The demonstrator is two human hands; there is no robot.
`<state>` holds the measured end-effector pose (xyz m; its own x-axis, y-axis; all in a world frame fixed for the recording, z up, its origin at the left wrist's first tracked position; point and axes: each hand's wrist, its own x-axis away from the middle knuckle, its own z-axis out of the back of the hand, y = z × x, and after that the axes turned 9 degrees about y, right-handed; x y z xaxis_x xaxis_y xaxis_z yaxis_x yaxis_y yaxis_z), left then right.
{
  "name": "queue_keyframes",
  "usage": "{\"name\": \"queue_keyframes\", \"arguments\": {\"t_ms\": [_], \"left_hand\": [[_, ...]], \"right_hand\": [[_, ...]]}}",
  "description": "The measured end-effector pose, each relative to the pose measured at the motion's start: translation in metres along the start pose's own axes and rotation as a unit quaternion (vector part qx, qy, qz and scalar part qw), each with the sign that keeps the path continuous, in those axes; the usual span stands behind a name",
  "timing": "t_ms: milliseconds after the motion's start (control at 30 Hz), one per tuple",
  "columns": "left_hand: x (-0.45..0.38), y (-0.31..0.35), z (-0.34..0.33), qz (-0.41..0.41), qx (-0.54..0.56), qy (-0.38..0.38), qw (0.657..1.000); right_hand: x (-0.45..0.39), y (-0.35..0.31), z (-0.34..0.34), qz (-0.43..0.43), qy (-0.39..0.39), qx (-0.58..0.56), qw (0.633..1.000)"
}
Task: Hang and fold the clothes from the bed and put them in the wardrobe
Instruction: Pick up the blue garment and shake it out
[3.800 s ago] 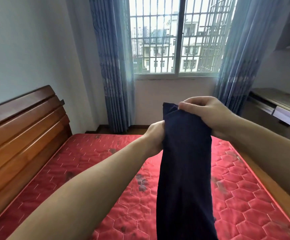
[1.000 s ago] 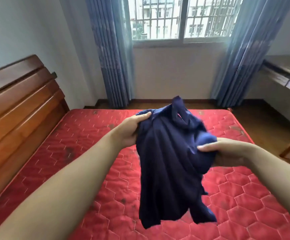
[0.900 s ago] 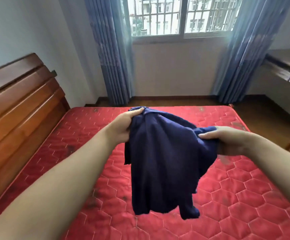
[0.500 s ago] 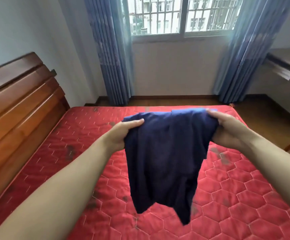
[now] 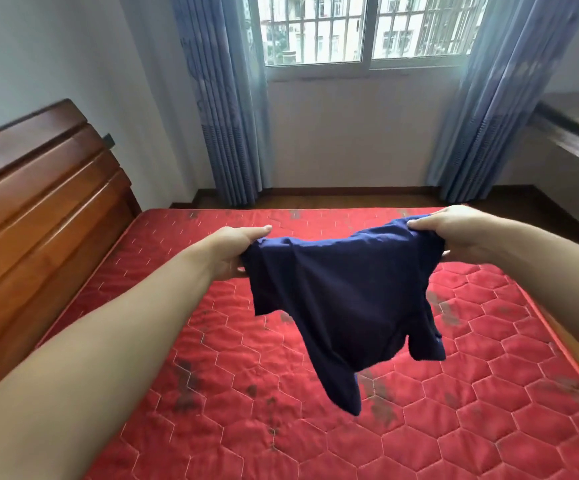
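Navy garment (image 5: 343, 299) hangs crumpled, top corners pinched by left hand (image 5: 232, 251) and right hand (image 5: 454, 233).

Two bare forearms reach in from the lower corners, with no sleeve, watch or ring showing on either, ending in the left hand (image 5: 234, 252) and the right hand (image 5: 454, 233), each with short, unpainted nails where the fingertips show.

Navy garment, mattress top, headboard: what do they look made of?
Navy garment: soft matte knit, likely cotton jersey; it drapes limply between left hand and right hand.
Mattress: red quilted fabric with slight sheen, hexagon stitching, dark stains.
Headboard: glossy varnished wood, grain visible.
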<state>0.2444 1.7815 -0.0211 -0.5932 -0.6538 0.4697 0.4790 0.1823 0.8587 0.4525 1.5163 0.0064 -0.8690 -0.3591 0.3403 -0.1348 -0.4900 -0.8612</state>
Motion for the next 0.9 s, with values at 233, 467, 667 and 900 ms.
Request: {"name": "queue_keyframes", "arguments": {"t_ms": [233,467,667,900], "left_hand": [[0.009,0.009,-0.010,-0.082,0.079,-0.068,0.991],[0.022,0.030,-0.010,-0.201,-0.183,0.003,0.962],[0.022,0.040,-0.020,-0.102,-0.153,0.006,0.983],[0.021,0.046,-0.038,-0.057,0.080,-0.013,0.995]], "right_hand": [[0.003,-0.010,0.003,0.003,0.049,-0.091,0.995],[0.010,-0.025,0.029,0.057,-0.061,-0.124,0.989],[0.017,-0.025,0.025,0.092,0.051,0.023,0.994],[0.017,-0.023,0.034,0.068,0.190,-0.046,0.978]]}}
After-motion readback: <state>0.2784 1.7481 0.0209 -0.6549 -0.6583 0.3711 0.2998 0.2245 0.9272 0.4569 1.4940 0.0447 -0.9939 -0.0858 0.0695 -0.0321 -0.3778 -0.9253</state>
